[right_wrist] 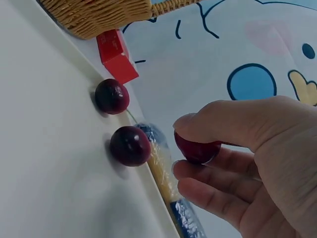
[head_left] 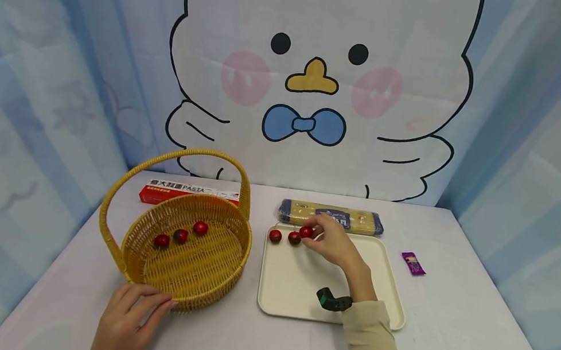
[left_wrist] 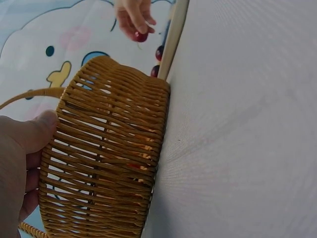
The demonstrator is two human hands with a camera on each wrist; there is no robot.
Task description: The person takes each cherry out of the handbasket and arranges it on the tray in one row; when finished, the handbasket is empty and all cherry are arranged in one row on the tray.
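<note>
My right hand (head_left: 333, 243) pinches a dark red cherry (right_wrist: 198, 149) between thumb and fingers, above the far edge of the cream tray (head_left: 293, 289). Two more cherries lie on the tray near that edge, one cherry (head_left: 294, 238) close beside the held one and another cherry (head_left: 275, 236) farther left. At the near rim of the yellow wicker basket (head_left: 186, 271), my left hand (head_left: 124, 322) grips the weave, its thumb on the outer wall and the other fingers over the rim. Inside the basket sit three cherries, the middle one (head_left: 180, 236) the darkest.
Behind the basket lies a red and white pasta box (head_left: 156, 192). A clear packet of long pasta (head_left: 297, 211) lies along the tray's far side. To the tray's right is a small purple packet (head_left: 413, 263). The basket's tall arched handle (head_left: 111, 202) rises on the left.
</note>
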